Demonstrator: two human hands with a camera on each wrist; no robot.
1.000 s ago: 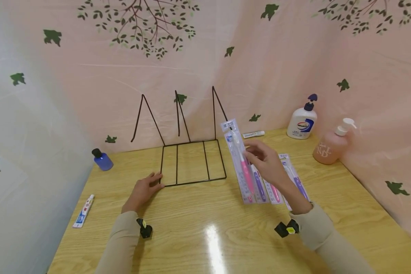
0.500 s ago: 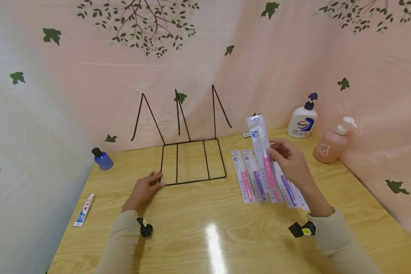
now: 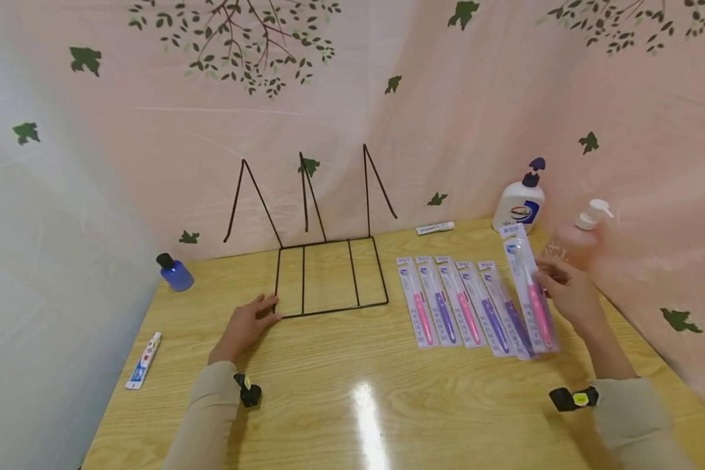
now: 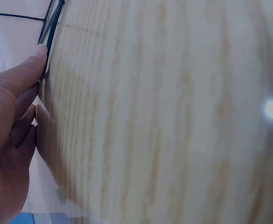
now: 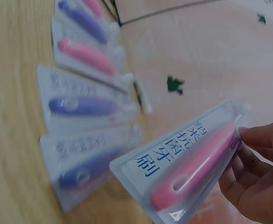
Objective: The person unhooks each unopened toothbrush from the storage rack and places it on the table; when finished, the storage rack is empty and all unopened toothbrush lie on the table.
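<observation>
A packaged toothbrush with a pink handle is tilted up in my right hand, its edge pinched between thumb and fingers. The right wrist view shows the clear pack close up. To its left, several more packaged toothbrushes, pink and purple, lie side by side in a row. The held pack overlaps the rightmost purple toothbrush. My left hand holds the near left corner of a black wire rack with upright prongs. In the left wrist view the thumb lies against the wire.
A white pump bottle and a pink pump bottle stand at the back right. A small white tube lies by the back curtain. At left are a blue bottle and a toothpaste tube.
My right hand has carried the pink packaged toothbrush rightward, from beside the rack, across the row, to its right end. The left hand has stayed on the rack.
</observation>
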